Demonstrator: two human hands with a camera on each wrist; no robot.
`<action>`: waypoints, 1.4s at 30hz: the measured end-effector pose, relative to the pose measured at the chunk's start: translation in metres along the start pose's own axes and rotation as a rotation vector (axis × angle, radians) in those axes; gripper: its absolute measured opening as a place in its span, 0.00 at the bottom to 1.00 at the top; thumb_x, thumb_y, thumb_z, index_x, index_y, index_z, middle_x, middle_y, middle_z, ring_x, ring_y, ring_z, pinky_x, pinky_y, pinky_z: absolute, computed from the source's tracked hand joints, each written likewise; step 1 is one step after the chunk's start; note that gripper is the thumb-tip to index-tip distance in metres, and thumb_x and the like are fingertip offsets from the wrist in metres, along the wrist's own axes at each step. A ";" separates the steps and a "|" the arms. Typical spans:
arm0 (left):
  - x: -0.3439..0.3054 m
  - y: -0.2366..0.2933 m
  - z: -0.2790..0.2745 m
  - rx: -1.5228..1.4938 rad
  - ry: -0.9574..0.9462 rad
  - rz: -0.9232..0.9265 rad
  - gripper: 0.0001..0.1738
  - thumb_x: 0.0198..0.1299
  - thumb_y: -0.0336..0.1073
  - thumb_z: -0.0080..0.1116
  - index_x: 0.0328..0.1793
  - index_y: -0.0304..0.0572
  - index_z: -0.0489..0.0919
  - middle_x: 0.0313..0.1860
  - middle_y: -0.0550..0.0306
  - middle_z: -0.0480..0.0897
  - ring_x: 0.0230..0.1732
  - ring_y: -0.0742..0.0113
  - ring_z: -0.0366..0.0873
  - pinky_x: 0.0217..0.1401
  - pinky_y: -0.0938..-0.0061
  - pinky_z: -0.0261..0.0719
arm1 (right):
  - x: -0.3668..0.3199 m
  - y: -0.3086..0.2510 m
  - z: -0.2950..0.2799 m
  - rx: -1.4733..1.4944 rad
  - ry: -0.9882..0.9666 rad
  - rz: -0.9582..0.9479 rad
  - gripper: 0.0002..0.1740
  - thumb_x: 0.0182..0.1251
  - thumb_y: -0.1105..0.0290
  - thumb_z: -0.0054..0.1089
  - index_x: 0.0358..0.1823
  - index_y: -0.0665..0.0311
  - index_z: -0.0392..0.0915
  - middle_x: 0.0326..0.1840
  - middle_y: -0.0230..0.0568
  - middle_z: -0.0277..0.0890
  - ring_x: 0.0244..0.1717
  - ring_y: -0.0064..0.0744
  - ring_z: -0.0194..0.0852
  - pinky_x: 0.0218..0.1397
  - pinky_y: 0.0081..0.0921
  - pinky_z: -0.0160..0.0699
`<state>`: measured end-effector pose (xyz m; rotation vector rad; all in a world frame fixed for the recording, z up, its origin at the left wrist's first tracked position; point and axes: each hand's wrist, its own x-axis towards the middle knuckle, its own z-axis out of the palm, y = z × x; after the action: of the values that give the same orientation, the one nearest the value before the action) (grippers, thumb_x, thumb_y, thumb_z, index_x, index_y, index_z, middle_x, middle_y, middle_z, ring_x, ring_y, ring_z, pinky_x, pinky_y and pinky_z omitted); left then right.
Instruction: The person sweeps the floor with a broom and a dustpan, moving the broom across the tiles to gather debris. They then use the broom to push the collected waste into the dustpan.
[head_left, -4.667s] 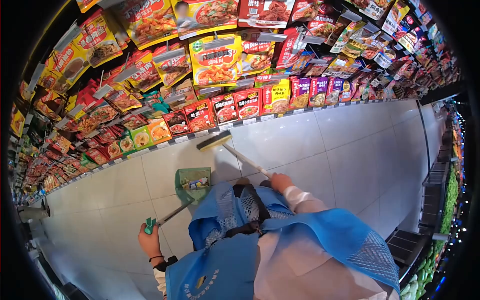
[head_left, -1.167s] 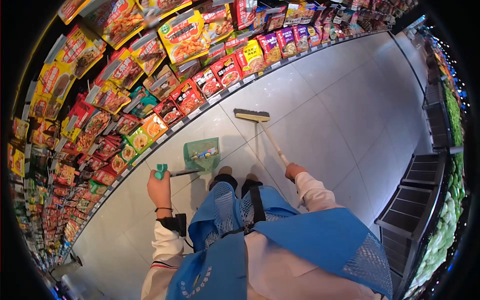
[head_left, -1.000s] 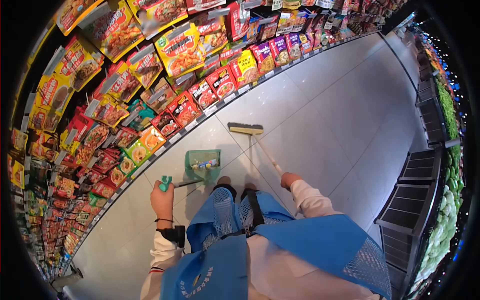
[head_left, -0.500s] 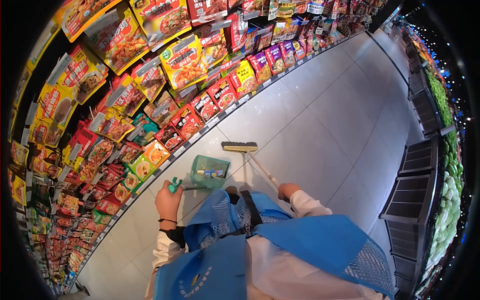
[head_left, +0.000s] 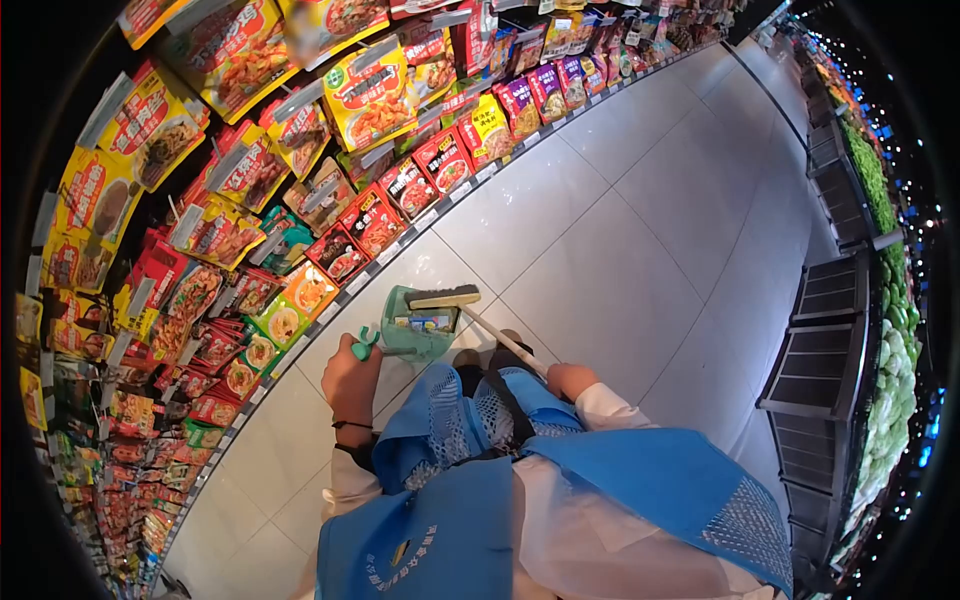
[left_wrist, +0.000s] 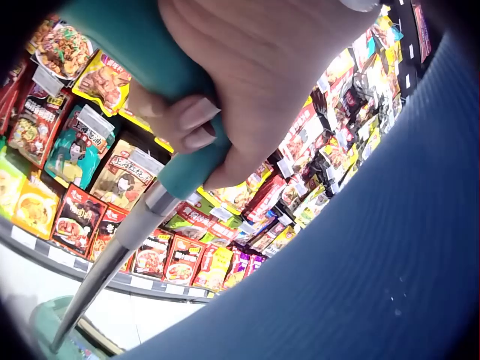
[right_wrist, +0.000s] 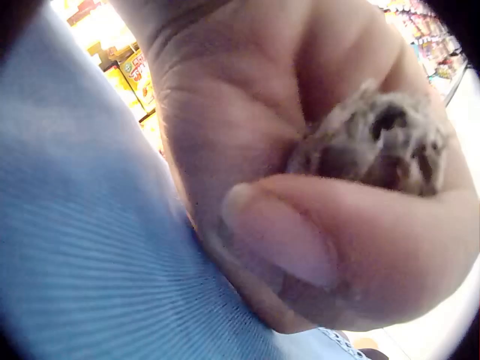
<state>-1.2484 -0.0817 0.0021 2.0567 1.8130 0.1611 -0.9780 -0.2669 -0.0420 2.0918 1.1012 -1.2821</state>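
— Where do we find the dustpan [head_left: 393, 338]?

— It stands on the tiled floor [head_left: 620, 230], just in front of the person's feet. Its open side seems to face away from the person. We count all other places from it.

— And the hands?

— The left hand [head_left: 350, 378] is to the left of the dustpan and higher. Its fingers [left_wrist: 191, 120] are curled tight around the dustpan handle [left_wrist: 184, 165]. In the left wrist view the handle has a smooth green plastic grip. Below the grip a thin grey metal rod slants down to the pan.

— The broom?

— The broom head [head_left: 443, 297] is a flat bar with short bristles. It lies across the far rim of the dustpan and touches it, as far as we can tell. The broom stick [head_left: 500, 342] is pale and thin. Its long axis slants from that rim back to the right of the dustpan, up to the right hand [head_left: 570, 380].

— How does that hand hold?

— It is closed around the top of the stick. In the right wrist view the thumb [right_wrist: 300, 240] presses below a worn, rough end.

— Which hand is nearer to the dustpan?

— The left one, we judge. Inside the green plastic pan we see a small piece of litter [head_left: 432, 322]. To the left of the dustpan, glossy packets [head_left: 370, 95] hang on the shelf.
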 end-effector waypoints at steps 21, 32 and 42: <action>0.000 -0.009 0.007 -0.059 0.039 0.065 0.16 0.49 0.49 0.58 0.32 0.46 0.71 0.22 0.49 0.78 0.28 0.45 0.77 0.30 0.55 0.73 | -0.073 -0.015 -0.027 -0.105 0.698 -0.186 0.08 0.49 0.72 0.53 0.33 0.59 0.77 0.23 0.45 0.76 0.27 0.49 0.76 0.28 0.43 0.73; -0.002 -0.011 0.009 -0.084 0.117 0.076 0.16 0.48 0.48 0.58 0.31 0.46 0.70 0.22 0.47 0.78 0.28 0.44 0.76 0.30 0.54 0.72 | -0.088 -0.025 -0.026 -0.187 0.727 -0.360 0.09 0.48 0.74 0.54 0.34 0.61 0.75 0.21 0.45 0.75 0.24 0.48 0.75 0.27 0.41 0.71; -0.005 -0.007 0.011 0.024 0.144 0.043 0.16 0.49 0.49 0.58 0.34 0.47 0.70 0.21 0.48 0.79 0.27 0.45 0.77 0.30 0.55 0.73 | -0.125 -0.040 -0.026 -0.257 0.541 -0.305 0.13 0.48 0.73 0.57 0.37 0.63 0.73 0.22 0.43 0.76 0.25 0.47 0.77 0.29 0.39 0.74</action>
<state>-1.2525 -0.0880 -0.0096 2.1515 1.8624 0.3083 -1.0280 -0.2750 0.0817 2.1799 1.7653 -0.6402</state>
